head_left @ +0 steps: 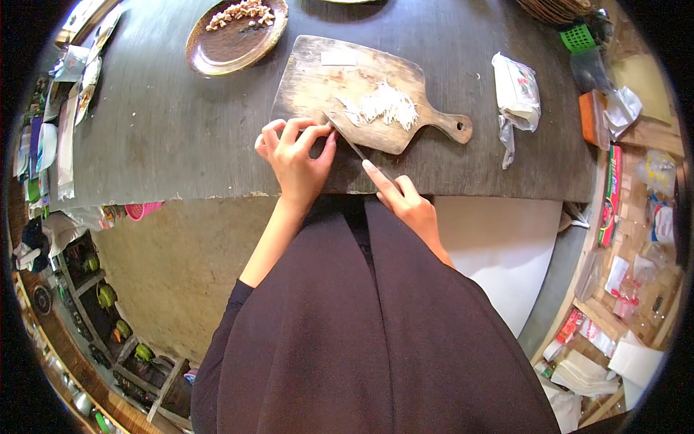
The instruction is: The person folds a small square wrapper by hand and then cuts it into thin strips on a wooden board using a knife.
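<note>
As the right hand (414, 210) grips a knife (353, 146), shreds (384, 105) lie nearby.

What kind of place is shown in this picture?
Probably a simple kitchen: a cutting board holds white shreds, the right hand grips a knife, and a plate holds brown pieces.

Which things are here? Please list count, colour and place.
table: 1, dark, centre
board: 1, tan, on table
shreds: one pile, white, on board
piece: 1, white, on board
knife: 1, grey, across board's edge
plate: 1, brown, left beyond board
cubes: many, tan, on plate
dish: 1, colour unclear, top edge
packet: 1, white, right of board
mesh item: 1, green, far right
clutter: uncounted, mixed, both sides
garment: 1, black, worn
left hand: 1, at board's edge
right hand: 1, on knife
</note>
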{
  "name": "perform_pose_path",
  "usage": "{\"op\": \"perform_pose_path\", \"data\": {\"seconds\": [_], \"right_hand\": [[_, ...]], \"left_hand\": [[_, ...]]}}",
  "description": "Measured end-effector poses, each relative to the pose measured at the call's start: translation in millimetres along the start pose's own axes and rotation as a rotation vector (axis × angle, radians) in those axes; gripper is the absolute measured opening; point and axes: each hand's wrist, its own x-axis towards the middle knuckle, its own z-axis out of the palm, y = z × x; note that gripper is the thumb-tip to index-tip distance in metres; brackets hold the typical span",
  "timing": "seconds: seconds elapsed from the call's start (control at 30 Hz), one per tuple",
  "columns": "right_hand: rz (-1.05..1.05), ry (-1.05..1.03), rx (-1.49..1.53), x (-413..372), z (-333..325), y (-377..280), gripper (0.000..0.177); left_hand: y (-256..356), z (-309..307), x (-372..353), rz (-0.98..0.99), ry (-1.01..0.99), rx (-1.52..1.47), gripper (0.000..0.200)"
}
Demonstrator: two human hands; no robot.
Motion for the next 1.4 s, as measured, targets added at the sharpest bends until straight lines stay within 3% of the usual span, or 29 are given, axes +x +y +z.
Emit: {"op": "perform_pose_path", "data": {"seconds": [0.47,0.63,0.87,0.93,1.23,1.4], "right_hand": [[0.041,0.008,0.061,-2.4,-16.8,-0.6,0.065],[0.103,-0.141,0.138,-4.1,-26.1,-8.4,0.061],[0.118,-0.161,0.115,-3.8,-23.3,-8.9,0.060],[0.048,-0.044,0.054,-2.5,-14.7,-7.3,0.066],[0.007,0.032,0.068,-2.8,-4.6,5.5,0.067],[0.066,-0.048,0.127,2.5,-21.4,2.0,0.062]], "left_hand": [[1.5,-0.6,-0.1,-0.019,0.003,0.017,0.015],[1.1,-1.2,0.4,-0.024,0.011,0.004,0.015],[0.7,-1.2,0.7,-0.017,0.011,-0.014,0.012],[0.2,-1.4,1.2,-0.020,0.013,-0.012,0.012],[1.2,-1.2,1.4,-0.032,0.012,-0.004,0.014],[1.2,-0.4,1.5,-0.032,0.029,0.000,0.013]]}}
